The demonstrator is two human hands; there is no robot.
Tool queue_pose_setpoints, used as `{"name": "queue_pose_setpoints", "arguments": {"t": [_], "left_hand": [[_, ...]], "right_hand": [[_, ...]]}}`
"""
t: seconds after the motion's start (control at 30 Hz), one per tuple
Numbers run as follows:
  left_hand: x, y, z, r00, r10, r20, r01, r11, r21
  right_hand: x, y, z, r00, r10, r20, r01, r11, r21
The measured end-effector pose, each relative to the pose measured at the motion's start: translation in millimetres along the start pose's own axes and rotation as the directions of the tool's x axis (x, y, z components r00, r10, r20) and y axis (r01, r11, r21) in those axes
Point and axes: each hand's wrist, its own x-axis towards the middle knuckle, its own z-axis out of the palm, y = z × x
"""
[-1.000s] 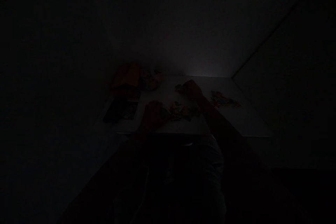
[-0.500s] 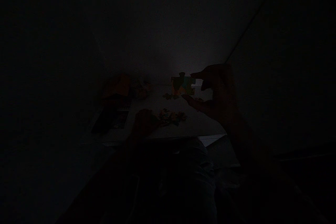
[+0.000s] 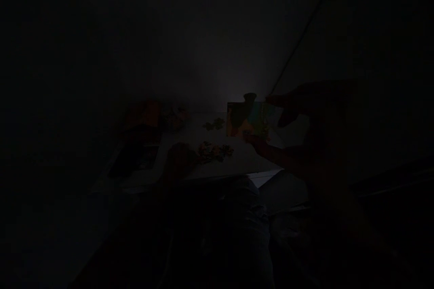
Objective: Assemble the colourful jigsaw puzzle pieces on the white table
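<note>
Right hand (image 3: 313,137): raised, your thumb and fingertip pinching the jigsaw piece (image 3: 249,119) by its right edge.
Piece: left of that hand, long axis roughly level.
Left hand (image 3: 178,160): farther from it, grip too dark to tell, beside loose pieces (image 3: 215,152) on your white table (image 3: 237,165).

No words, numbers or logos are reading clearly: the dim light is hiding any print on the jigsaw piece (image 3: 249,122) in the right hand (image 3: 315,144) and on the card (image 3: 147,158) at the left of the table (image 3: 244,162).
</note>
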Motion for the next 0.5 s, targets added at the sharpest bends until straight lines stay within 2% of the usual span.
{"name": "queue_pose_setpoints", "arguments": {"t": [0.07,0.13,0.2,0.23,0.33,0.43,0.5], "left_hand": [[-0.5,1.0,0.1,1.0,-0.012,0.019,0.011,1.0,0.027],[-0.5,1.6,0.0,0.998,-0.018,0.053,0.014,0.998,0.065],[-0.2,1.4,0.0,0.997,-0.012,0.071,0.006,0.996,0.091],[0.1,1.0,0.3,0.997,-0.01,0.081,0.002,0.996,0.092],[0.8,-1.0,2.5,0.995,-0.014,0.098,0.004,0.995,0.097],[1.2,-3.8,6.2,0.994,-0.013,0.106,-0.002,0.991,0.136],[0.8,-5.8,8.7,0.995,-0.01,0.101,-0.006,0.988,0.157]], "right_hand": [[-6.0,21.5,17.3,1.0,0.016,-0.021,-0.016,1.0,0.015],[-21.3,52.7,48.1,0.998,0.063,-0.025,-0.061,0.996,0.067],[-47.5,84.4,88.7,0.978,0.208,0.021,-0.209,0.966,0.15],[-63.3,96.9,110.0,0.949,0.307,0.068,-0.315,0.932,0.178],[-109.5,111.4,164.5,0.804,0.541,0.248,-0.579,0.806,0.118],[-137.9,100.6,195.8,0.675,0.605,0.422,-0.679,0.733,0.035],[-146.6,94.0,206.8,0.637,0.59,0.497,-0.693,0.72,0.033]]}}
